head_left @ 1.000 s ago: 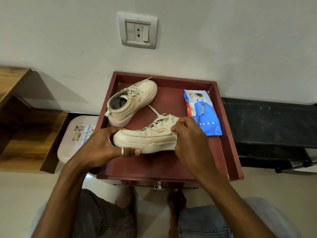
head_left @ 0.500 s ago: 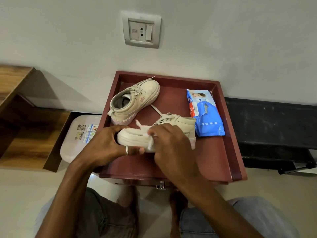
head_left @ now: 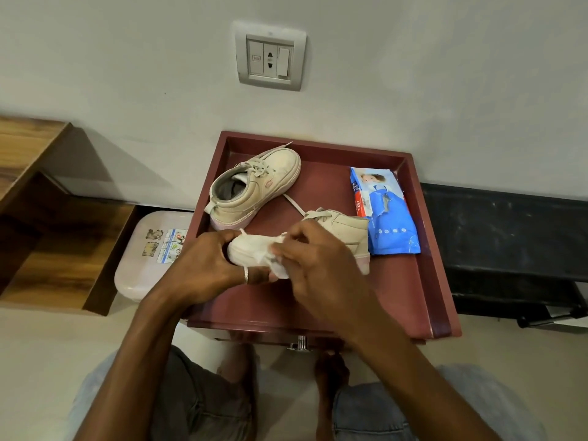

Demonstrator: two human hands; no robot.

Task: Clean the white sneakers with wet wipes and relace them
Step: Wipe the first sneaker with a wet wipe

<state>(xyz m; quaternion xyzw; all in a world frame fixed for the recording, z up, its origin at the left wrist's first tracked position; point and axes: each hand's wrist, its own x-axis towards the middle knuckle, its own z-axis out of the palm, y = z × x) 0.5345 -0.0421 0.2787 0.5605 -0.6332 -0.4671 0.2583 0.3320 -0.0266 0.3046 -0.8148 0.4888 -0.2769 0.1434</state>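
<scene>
**Head view.** A maroon table (head_left: 440, 281) with a raised rim on all four sides has its far rim against a grey wall (head_left: 445, 74).

**Edges and room.**
- The near sneaker (head_left: 345, 229) lies crosswise at mid-table with its toe to the left. Its heel is just beside the wipes pack (head_left: 386, 218), which lies close to the right rim.
- The far sneaker (head_left: 254, 189) sits at the far left with its heel by the left rim and its toe toward the far rim, apart from the near one.
- A loose lace (head_left: 294, 203) trails from the near sneaker toward the far sneaker.
- A strip of table top shows between the hands and the near rim, and it widens toward the near right corner.

**Grip.**
- The left hand (head_left: 206, 268) has its grip clamped round the near sneaker's toe.
- The right hand (head_left: 318, 272) has its grip pinching a crumpled wet wipe (head_left: 275, 267) against that toe.

**Count.** There are two sneakers, one wipe, one pack, two hands and one ring (head_left: 245, 275) on the left hand.

**Room.**
- A socket plate (head_left: 270, 57) is on the wall above the table.
- A wooden shelf (head_left: 47, 246) and a pale plastic item (head_left: 146, 268) stand to the left of the table.
- A black bench (head_left: 509, 237) stands to its right.
- A pale floor (head_left: 47, 361) lies below.
</scene>
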